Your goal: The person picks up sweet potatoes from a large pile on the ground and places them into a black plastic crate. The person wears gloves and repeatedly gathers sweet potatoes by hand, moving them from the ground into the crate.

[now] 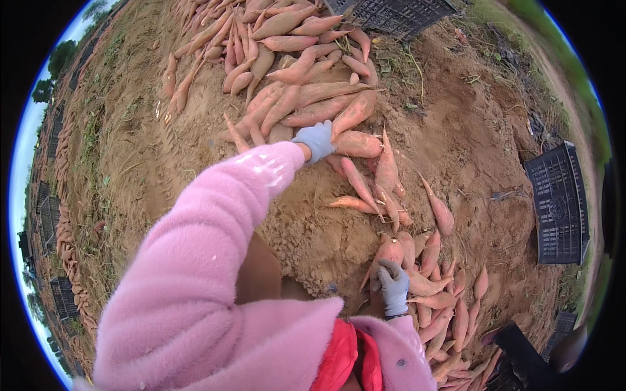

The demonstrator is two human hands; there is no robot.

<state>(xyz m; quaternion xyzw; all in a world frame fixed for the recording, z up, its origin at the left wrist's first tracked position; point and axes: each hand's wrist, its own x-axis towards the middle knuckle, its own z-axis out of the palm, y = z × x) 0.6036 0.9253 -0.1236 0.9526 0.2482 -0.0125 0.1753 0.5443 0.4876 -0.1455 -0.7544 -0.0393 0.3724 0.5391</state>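
My left hand (pixel 315 140), in a pale blue work glove, touches the blunt ends of two sweet potatoes, one slanting up (pixel 356 115) and one lying flat (pixel 359 144). Its fingertips are partly hidden, so a grip cannot be made out. Low in the view, my right hand (pixel 392 286) wears a matching glove with soiled fingertips. Those fingers are curled beside a large sweet potato (pixel 391 251) at the edge of a heap; whether they hold anything is unclear. Loose sweet potatoes, among them a slim one (pixel 361 181), lie on the soil between my hands.
A big sweet potato pile (pixel 288 44) spreads ahead beside a black plastic crate (pixel 391 14). Another heap (pixel 440 313) runs along my right side. A second black crate (pixel 558 205) stands at the right. Someone's dark-clothed leg (pixel 525 349) shows at lower right.
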